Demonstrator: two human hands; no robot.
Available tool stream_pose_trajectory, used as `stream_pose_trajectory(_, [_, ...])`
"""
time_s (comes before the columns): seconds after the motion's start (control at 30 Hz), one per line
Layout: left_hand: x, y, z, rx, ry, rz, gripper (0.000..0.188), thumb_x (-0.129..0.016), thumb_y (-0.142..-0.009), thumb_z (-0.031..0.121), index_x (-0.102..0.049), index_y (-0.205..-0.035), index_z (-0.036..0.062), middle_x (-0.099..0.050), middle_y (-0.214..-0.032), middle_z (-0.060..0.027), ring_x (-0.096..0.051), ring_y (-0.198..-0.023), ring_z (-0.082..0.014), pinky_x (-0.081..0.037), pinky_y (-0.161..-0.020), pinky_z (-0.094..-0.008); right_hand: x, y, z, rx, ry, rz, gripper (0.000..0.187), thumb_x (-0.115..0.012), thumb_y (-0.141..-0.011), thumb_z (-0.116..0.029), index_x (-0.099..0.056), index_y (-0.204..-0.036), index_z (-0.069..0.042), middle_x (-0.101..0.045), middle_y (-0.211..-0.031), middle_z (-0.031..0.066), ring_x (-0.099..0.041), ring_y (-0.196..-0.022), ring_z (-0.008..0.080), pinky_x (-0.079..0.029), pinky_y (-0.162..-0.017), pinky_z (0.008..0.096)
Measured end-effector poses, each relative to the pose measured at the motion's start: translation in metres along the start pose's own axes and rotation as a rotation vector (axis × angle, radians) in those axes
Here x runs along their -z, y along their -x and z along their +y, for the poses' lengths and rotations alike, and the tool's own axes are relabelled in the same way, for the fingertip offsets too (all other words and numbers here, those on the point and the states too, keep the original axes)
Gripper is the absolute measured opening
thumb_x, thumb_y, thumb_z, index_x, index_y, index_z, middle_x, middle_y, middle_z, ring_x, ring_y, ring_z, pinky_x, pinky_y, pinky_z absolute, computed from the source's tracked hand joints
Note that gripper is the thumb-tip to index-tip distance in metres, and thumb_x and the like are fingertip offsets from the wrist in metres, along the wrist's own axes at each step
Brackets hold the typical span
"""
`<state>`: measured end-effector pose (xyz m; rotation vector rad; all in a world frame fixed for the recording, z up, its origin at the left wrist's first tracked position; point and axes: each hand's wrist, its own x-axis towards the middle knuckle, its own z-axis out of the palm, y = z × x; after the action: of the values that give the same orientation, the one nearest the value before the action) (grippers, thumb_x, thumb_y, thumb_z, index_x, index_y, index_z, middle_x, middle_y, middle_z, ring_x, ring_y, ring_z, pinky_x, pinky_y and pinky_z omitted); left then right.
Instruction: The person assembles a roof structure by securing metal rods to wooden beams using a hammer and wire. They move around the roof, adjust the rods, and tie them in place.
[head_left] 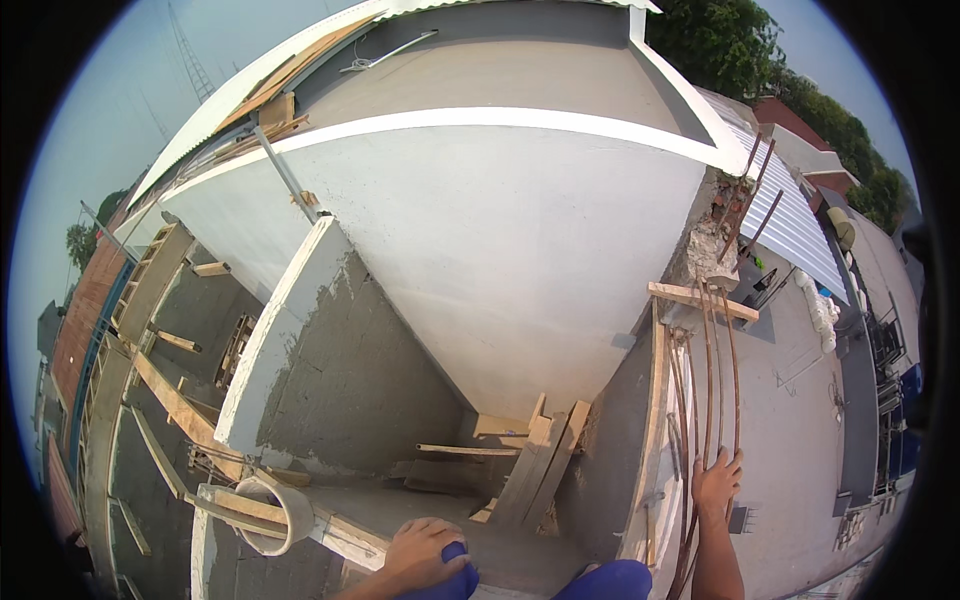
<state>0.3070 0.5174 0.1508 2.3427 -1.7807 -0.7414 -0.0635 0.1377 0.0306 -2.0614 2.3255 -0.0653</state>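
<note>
Gray walls (350,380) are edging open room. Rusty rods (737,400) are touching the right hand (718,486), grip unclear; the left hand (422,555) is lying loosely open on a blue knee (458,583).

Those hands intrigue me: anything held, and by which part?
The right hand touches rusty rods partway along; whether it grips is unclear. The left hand rests on a knee.

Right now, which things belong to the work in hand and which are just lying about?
Likely in the work:
- rods, right hand on them

Apparently lying about, untouched:
- bucket near the left hand, which rests on a knee
- planks down between the walls
</note>
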Motion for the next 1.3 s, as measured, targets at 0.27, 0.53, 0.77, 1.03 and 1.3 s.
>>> stream_pose_trajectory(0.27, [0.009, 0.011, -0.003, 0.320, 0.198, -0.358, 0.044, -0.051, -0.096, 0.044, -0.068, -0.121, 0.0117, -0.069, -0.121, -0.0179, -0.065, -0.116, -0.0358, -0.053, -0.097, -0.0493, 0.039, -0.004, -0.002, -0.075, 0.081, -0.420, 0.101, -0.076, -0.084, -0.041, -0.019, -0.162, -0.013, -0.004, -0.170, 0.0148, -0.025, -0.151, 0.0420, -0.037, -0.114, 0.0602])
stream_pose_trajectory(0.53, [0.032, 0.053, 0.039, 0.445, 0.193, -0.570, 0.052, -0.053, -0.092, 0.042, -0.064, -0.132, 0.0107, -0.061, -0.136, -0.0177, -0.060, -0.124, -0.0386, -0.051, -0.100, -0.0520, 0.028, 0.038, 0.025, 0.006, -0.024, -0.722, 0.095, -0.070, -0.087, -0.033, -0.017, -0.160, -0.003, -0.019, -0.161, 0.0287, -0.034, -0.145, 0.0444, -0.039, -0.115, 0.0508])
stream_pose_trajectory(0.77, [0.022, 0.091, 0.070, 0.633, 0.219, -0.659, 0.070, -0.059, -0.091, 0.050, -0.046, -0.147, 0.0109, -0.042, -0.153, -0.0199, -0.047, -0.136, -0.0456, -0.043, -0.107, -0.0602, 0.039, 0.045, 0.042, 0.015, -0.406, -1.006, 0.085, -0.071, -0.086, -0.034, -0.035, -0.151, 0.006, -0.051, -0.144, 0.0330, -0.056, -0.130, 0.0427, -0.046, -0.109, 0.0460])
stream_pose_trajectory(1.03, [0.006, 0.157, 0.094, 0.626, 0.275, -0.764, 0.099, -0.064, -0.088, 0.061, -0.021, -0.162, 0.0110, -0.019, -0.166, -0.0230, -0.033, -0.147, -0.0482, -0.036, -0.116, -0.0593, 0.088, 0.066, 0.060, 0.069, -0.142, -1.086, 0.071, -0.069, -0.086, -0.048, -0.059, -0.131, 0.005, -0.066, -0.124, 0.0293, -0.065, -0.118, 0.0407, -0.050, -0.102, 0.0459])
stream_pose_trajectory(1.3, [-0.008, 0.178, 0.102, 0.617, 0.212, -0.745, 0.093, -0.068, -0.088, 0.054, -0.026, -0.160, 0.0120, -0.023, -0.166, -0.0198, -0.035, -0.147, -0.0443, -0.038, -0.115, -0.0567, 0.087, 0.011, 0.031, -0.181, -0.088, -0.700, 0.091, -0.069, -0.089, -0.046, -0.025, -0.160, -0.010, -0.024, -0.164, 0.0248, -0.028, -0.149, 0.0450, -0.033, -0.119, 0.0557])
